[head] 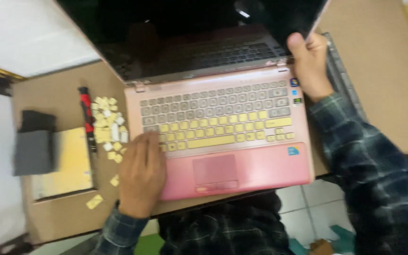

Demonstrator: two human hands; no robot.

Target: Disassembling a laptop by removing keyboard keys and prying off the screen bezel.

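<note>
Pink laptop (223,137) open on brown tabletop (378,85), palm rest toward the body. Left hand (141,174) flat, fingers together, pressing on lower-left corner of keyboard and palm rest; grips nothing, apparently weighting the base so it stays put. Right hand (310,63) clamped on lower right edge of dark screen (190,28), thumb on front face, probably steadying or tilting the lid at the hinge. Keyboard partly stripped: upper rows grey, lower rows yellowish. Pile of loose keycaps (108,130) just left of left hand, within easy reach. Red-and-black screwdriver (88,118) beyond the pile. Farther left, yellow pad (69,165) and dark grey block (34,151), blurred.
</note>
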